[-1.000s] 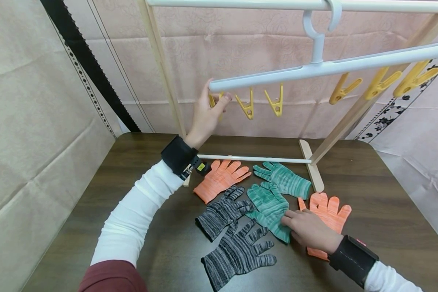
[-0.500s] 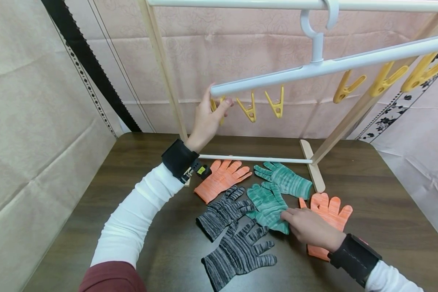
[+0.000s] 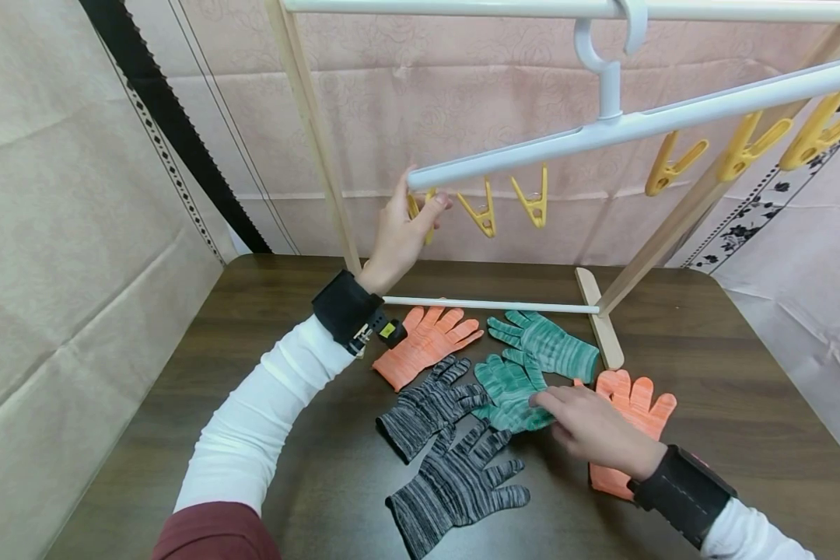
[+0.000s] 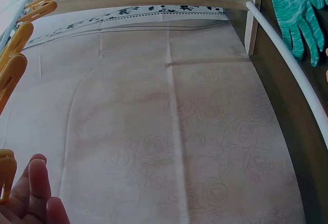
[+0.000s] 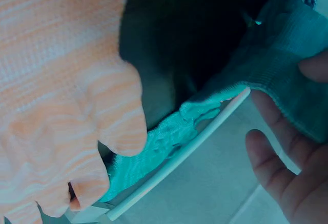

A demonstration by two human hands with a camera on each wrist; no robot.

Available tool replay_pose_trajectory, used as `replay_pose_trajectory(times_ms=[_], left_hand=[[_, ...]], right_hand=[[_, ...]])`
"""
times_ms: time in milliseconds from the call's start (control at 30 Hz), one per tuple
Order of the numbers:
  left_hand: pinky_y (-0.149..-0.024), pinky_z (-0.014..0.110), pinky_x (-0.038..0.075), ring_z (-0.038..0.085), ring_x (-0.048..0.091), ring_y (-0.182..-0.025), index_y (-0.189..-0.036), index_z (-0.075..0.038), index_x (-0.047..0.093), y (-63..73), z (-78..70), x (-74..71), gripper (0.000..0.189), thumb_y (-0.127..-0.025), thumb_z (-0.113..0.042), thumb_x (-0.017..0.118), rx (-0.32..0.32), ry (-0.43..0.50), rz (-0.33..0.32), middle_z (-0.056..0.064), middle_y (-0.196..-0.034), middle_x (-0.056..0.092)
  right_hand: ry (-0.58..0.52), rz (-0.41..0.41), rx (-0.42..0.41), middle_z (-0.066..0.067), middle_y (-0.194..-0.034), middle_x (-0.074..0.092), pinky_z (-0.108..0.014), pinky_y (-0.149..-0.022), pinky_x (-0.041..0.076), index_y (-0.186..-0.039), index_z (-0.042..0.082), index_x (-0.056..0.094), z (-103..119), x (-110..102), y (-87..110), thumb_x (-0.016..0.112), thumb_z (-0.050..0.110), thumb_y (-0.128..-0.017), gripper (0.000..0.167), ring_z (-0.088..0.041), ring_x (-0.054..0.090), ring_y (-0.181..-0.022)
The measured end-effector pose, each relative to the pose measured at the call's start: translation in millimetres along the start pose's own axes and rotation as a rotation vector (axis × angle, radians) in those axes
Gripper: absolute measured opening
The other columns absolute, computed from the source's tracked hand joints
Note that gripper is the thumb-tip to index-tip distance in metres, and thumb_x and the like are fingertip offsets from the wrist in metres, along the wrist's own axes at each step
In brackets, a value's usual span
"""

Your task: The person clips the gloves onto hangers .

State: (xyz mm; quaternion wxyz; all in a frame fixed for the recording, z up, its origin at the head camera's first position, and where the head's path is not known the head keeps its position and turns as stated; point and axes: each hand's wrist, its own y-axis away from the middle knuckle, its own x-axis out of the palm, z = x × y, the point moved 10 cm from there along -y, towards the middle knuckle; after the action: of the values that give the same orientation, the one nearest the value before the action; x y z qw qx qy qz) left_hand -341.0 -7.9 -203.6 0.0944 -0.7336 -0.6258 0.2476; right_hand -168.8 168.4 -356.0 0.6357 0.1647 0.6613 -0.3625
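Observation:
My left hand (image 3: 400,225) is at the left end of a pale blue clothes hanger (image 3: 504,159), gripping it beside the outermost yellow clothespin (image 3: 429,218). In the left wrist view its fingertips (image 4: 38,180) show close to a clothespin (image 4: 6,175). On the table, my right hand (image 3: 591,428) pinches the cuff of a green striped glove (image 3: 509,389), thumb on one side and fingers on the other. The right wrist view shows this cuff (image 5: 287,80) lifted. A second green glove (image 3: 556,346) lies behind it, and an orange glove (image 3: 633,404) is partly under my right arm.
The hanger hooks over the white bar (image 3: 462,8) of a wooden rack (image 3: 644,249). More clothespins (image 3: 745,148) hang along it. Another orange glove (image 3: 427,342) and two grey-black gloves (image 3: 455,490) lie on the brown table (image 3: 308,467). A low white rod (image 3: 490,304) crosses behind them.
The hanger has turned, its left end shifting slightly right and down and its right end rising in view. The green glove's cuff has come up and folded away from the front edge in my right hand.

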Motion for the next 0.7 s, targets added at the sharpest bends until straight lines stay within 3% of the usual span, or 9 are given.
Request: replay_pose_trajectory(times_ms=[233, 500, 567, 700], left_hand=[[-0.056, 0.021, 0.037, 0.013, 0.052, -0.071, -0.141, -0.007, 0.014, 1.2, 0.1, 1.4, 0.062, -0.091, -0.024, 0.047, 0.021, 0.003, 0.021, 0.013, -0.105, 0.062], [-0.055, 0.021, 0.037, 0.014, 0.052, -0.071, -0.141, -0.005, 0.013, 2.8, 0.1, 4.9, 0.062, -0.092, -0.023, 0.047, 0.038, 0.011, 0.043, 0.016, -0.105, 0.061], [-0.054, 0.021, 0.036, 0.015, 0.052, -0.071, -0.141, -0.005, 0.012, 3.3, -0.1, 5.8, 0.062, -0.092, -0.023, 0.046, 0.039, 0.009, 0.046, 0.016, -0.099, 0.062], [-0.055, 0.022, 0.037, 0.017, 0.054, -0.072, -0.141, -0.005, 0.014, 4.3, -0.1, 8.4, 0.062, -0.092, -0.024, 0.046, 0.032, -0.001, 0.057, 0.014, -0.087, 0.058]], right_hand=[[-0.013, -0.100, -0.041, 0.010, -0.075, 0.055, -0.028, -0.063, 0.045, -0.086, 0.013, 0.059, 4.6, -16.7, -6.5, 0.073, 0.005, -0.065, 0.027, -0.004, 0.050, -0.068], [-0.025, -0.183, -0.107, 0.009, -0.073, 0.057, -0.028, -0.062, 0.045, -0.082, 0.014, 0.063, 8.9, -34.6, -16.8, 0.075, 0.009, -0.063, 0.023, -0.003, 0.053, -0.065], [-0.029, -0.199, -0.115, 0.008, -0.073, 0.057, -0.027, -0.061, 0.046, -0.082, 0.013, 0.063, 9.2, -39.6, -20.2, 0.075, 0.009, -0.063, 0.023, -0.004, 0.054, -0.065], [-0.037, -0.227, -0.125, 0.006, -0.073, 0.058, -0.028, -0.062, 0.047, -0.083, 0.011, 0.064, 10.2, -48.6, -26.2, 0.068, 0.019, -0.077, 0.011, -0.006, 0.055, -0.066]])
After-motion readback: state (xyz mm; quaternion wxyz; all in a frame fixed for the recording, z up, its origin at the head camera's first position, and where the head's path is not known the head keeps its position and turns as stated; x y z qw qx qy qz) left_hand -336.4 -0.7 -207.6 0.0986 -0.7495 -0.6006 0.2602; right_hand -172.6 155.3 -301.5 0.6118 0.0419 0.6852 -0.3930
